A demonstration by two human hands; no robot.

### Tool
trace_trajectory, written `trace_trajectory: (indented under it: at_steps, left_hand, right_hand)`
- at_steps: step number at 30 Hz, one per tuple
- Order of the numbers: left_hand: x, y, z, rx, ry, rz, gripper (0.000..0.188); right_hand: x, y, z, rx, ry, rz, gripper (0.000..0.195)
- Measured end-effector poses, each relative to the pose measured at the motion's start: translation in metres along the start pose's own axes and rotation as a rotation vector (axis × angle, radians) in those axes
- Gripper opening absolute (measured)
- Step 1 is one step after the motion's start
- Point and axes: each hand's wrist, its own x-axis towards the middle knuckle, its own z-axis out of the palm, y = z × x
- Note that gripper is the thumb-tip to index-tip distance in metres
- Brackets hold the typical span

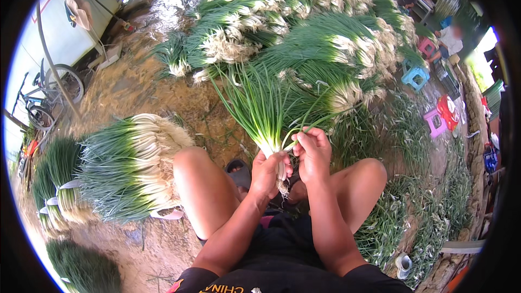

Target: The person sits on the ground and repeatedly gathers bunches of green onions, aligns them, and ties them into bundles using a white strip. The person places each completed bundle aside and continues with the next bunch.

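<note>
My left hand (266, 171) grips a bunch of green onions (264, 118) around its white stems, roots hanging down and green tops fanning away from me. Beside it, my right hand (313, 152) pinches a bent outer stalk (291, 140) that stands apart from the bunch. Both hands are between my knees. To my left lies a thick stack of green onions (142, 162), white ends and roots towards my leg. Past my hands, a loose heap of green onions (342, 89) rests on the ground.
Large onion piles (244, 20) cover the far ground. Tied bundles (69, 183) stand at left, near a bicycle (61, 81). Stripped leaves (431, 211) litter the right side. Blue stool (415, 75) and pink stool (435, 120) are at right; a person (449, 40) sits beyond.
</note>
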Motion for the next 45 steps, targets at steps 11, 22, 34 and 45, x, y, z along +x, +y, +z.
trace_trajectory:
  at_steps: [11,22,34,45]
  left_hand:
    - [0.009,0.008,0.001,0.049,0.1,-0.004,0.011]
    - [0.023,-0.002,-0.014,-0.18,-0.077,0.12,0.016]
    - [0.016,-0.005,-0.017,0.248,-0.333,-0.016,0.07]
    - [0.018,0.049,-0.007,-0.336,0.088,0.14,0.024]
  right_hand:
    - [-0.015,-0.013,-0.023,0.064,-0.118,-0.121,0.012]
    - [0.003,-0.052,-0.028,-0.327,-0.002,0.208,0.074]
    - [-0.037,-0.012,0.0,-0.828,-0.269,0.102,0.055]
    - [-0.075,-0.028,-0.025,-1.589,-0.698,-0.911,0.052]
